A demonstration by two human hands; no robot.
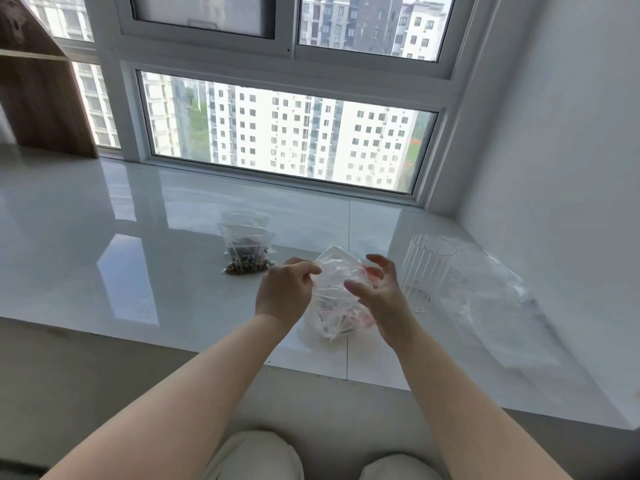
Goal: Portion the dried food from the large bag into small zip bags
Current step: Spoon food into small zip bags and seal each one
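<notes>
A crumpled clear plastic bag [334, 299] with pinkish bits inside stands on the white sill [138, 271] in front of me. My left hand [285, 289] pinches its upper left edge. My right hand [375, 289] hovers at its right side with fingers spread and slightly bent, holding nothing that I can tell. Further back on the left lie small zip bags [247, 252] with dark dried food in them. A large flat clear bag [502, 306] lies on the right.
A ribbed clear glass [424, 271] stands upright just right of my right hand. A wooden shelf [38, 98] stands at the far left. The window [287, 133] runs behind the sill and a white wall [554, 150] closes the right side.
</notes>
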